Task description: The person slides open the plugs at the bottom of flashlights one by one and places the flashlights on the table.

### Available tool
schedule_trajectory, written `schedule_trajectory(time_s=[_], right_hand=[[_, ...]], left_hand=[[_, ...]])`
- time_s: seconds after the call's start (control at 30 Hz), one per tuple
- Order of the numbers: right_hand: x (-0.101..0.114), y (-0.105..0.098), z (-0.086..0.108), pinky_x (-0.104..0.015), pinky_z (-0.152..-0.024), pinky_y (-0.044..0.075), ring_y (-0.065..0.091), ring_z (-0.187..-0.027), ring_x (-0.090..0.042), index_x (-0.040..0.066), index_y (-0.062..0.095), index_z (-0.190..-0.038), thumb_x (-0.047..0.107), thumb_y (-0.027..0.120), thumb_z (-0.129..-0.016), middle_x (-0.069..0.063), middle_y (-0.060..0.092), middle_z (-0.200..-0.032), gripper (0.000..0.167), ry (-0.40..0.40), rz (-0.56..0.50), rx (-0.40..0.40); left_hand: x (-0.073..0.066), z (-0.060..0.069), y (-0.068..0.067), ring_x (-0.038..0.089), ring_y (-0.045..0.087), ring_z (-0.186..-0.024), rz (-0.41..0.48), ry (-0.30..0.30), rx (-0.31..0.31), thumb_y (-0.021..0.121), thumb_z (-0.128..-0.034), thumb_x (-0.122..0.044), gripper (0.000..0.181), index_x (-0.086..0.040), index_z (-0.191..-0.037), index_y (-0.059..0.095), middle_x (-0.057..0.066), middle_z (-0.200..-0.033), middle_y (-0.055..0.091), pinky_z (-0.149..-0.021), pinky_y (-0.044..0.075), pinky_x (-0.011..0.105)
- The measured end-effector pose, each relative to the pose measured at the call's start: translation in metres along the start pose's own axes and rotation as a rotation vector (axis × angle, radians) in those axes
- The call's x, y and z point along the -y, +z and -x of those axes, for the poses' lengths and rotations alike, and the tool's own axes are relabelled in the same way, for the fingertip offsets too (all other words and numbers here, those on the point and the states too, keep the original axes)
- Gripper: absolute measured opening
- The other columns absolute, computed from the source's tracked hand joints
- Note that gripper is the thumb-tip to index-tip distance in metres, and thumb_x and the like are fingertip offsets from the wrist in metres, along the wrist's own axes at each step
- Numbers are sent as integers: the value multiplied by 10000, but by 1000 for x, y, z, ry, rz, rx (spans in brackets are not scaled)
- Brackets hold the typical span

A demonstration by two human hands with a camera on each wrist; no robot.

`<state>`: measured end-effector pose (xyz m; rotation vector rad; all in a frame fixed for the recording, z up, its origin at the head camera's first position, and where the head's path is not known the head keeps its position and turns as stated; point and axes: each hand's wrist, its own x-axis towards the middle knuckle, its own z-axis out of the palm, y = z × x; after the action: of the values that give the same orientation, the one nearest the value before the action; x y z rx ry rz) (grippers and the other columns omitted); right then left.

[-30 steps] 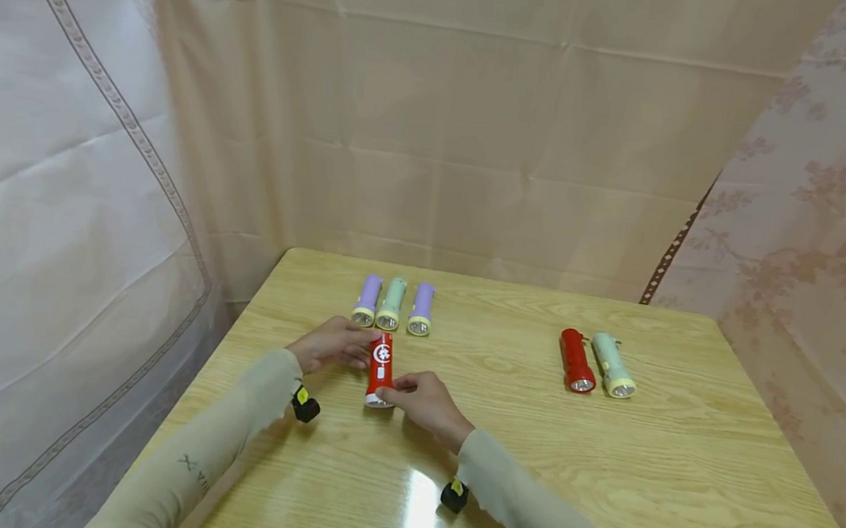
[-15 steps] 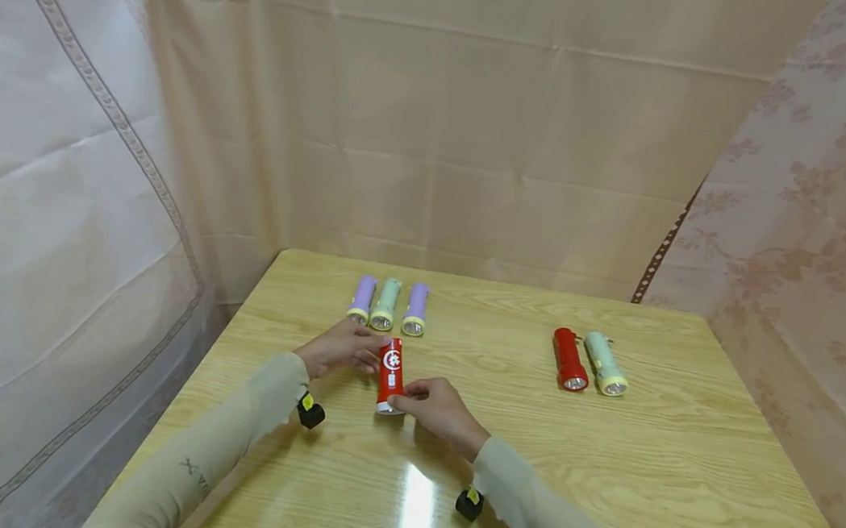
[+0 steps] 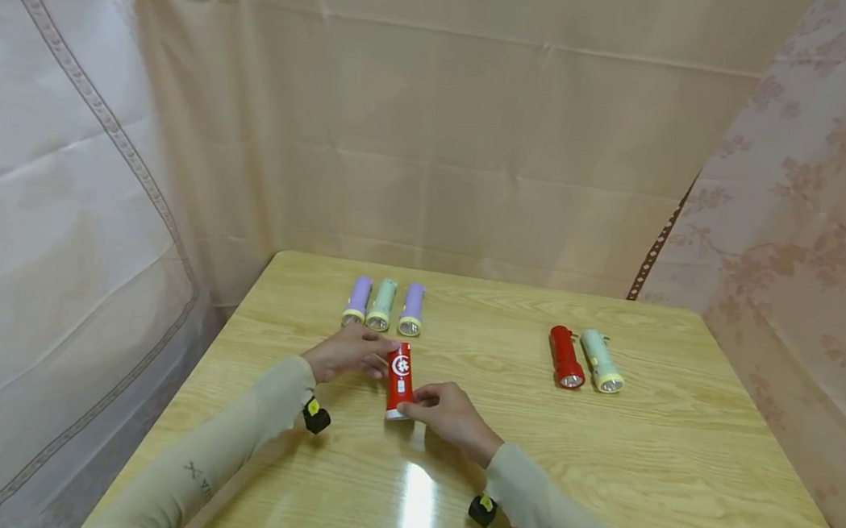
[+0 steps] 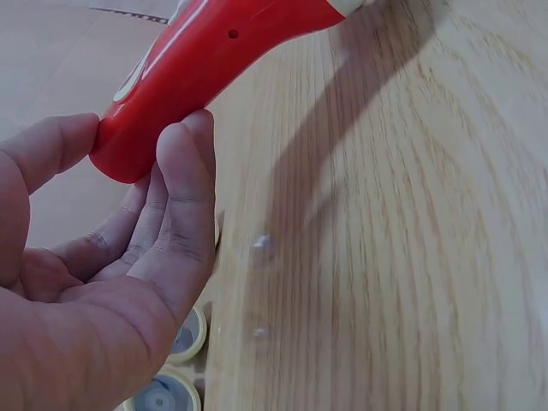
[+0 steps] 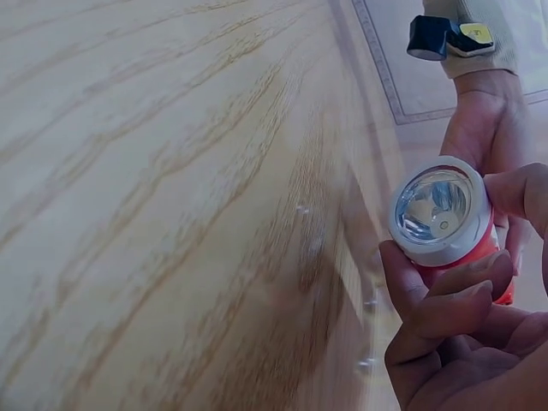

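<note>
Wears long, pale beige, slightly wrinkled sleeves (image 3: 238, 426).
Bears dark printed lettering (image 3: 198, 478) on the left one; carries a small black block (image 3: 318, 421) with a yellow patch (image 3: 313, 407) at each cuff (image 3: 301, 376).

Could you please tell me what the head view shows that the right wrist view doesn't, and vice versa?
Only the head view: three flashlights in a row, a second red flashlight and a green flashlight beside it.
Only the right wrist view: the lens of the held red flashlight, seen face-on.
Both: the held red flashlight, the left hand, the right hand and the table.
</note>
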<state>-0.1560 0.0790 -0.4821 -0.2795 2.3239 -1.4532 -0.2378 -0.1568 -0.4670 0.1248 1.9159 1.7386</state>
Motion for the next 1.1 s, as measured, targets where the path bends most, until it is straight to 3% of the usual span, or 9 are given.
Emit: schedule_trajectory(time_s=[0.5, 0.8, 1.1], right_hand=[[-8, -10, 6, -334, -795, 523, 636, -896, -170, 10, 728, -1142, 352, 799, -911, -17, 713, -960, 419, 5, 4, 2], [-14, -13, 5, -320, -797, 520, 646, -900, -156, 16, 729, -1133, 309, 797, -913, -13, 724, -954, 372, -6, -2, -5], [-15, -16, 5, -314, -799, 523, 644, -912, -156, 10, 725, -1149, 304, 801, -910, -11, 725, -964, 386, -7, 2, -5]], left_hand=[[-2, -4, 13, 252, 720, -874, -42, 23, 19, 673, -1009, -156, 304, 74, -1206, 658, 197, -1132, 698, -786, 610, 341], [-5, -8, 19, 233, 726, -866, -70, 33, 26, 740, -976, -259, 395, 51, -1209, 664, 175, -1090, 723, -804, 613, 368], [-9, -6, 24, 230, 718, -860, -77, 45, 10, 755, -963, -244, 387, 42, -1210, 672, 161, -1113, 719, -778, 610, 355]])
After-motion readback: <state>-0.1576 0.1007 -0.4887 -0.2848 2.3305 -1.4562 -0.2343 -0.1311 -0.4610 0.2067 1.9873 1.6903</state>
